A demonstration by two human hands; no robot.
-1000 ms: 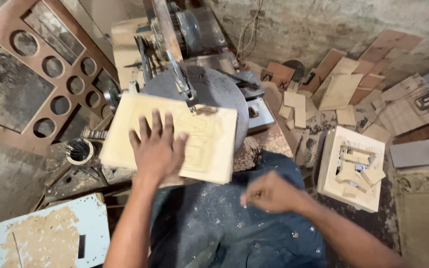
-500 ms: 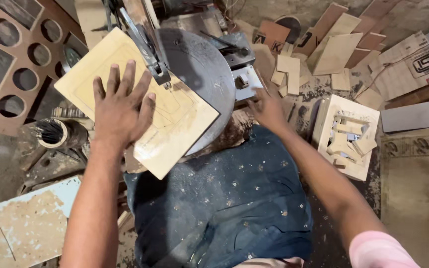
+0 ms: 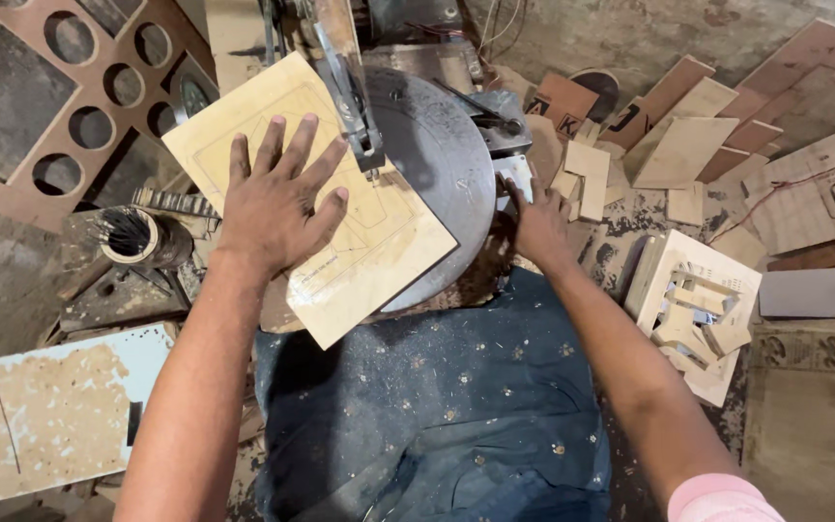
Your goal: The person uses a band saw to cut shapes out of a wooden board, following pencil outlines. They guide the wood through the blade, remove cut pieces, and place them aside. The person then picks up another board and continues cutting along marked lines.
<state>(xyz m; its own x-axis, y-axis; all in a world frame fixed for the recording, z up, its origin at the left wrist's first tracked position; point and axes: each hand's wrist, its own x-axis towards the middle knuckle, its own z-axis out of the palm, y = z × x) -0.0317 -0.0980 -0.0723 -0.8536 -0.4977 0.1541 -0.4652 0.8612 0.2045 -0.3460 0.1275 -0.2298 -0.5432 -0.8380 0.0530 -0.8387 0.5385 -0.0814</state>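
Here left hand (image 3: 277, 198) spread flat on plywood sheet (image 3: 316, 193); right hand (image 3: 538, 222) grip unclear beside saw table (image 3: 437, 155)

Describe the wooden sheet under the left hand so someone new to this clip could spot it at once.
Find the round grey metal saw table at top centre. Lying tilted across its left side is a pale plywood sheet with thin pencilled outlines, pressed flat by the spread left hand. Unlike the small offcuts scattered to the right, it is large, whole and sits under the saw arm.
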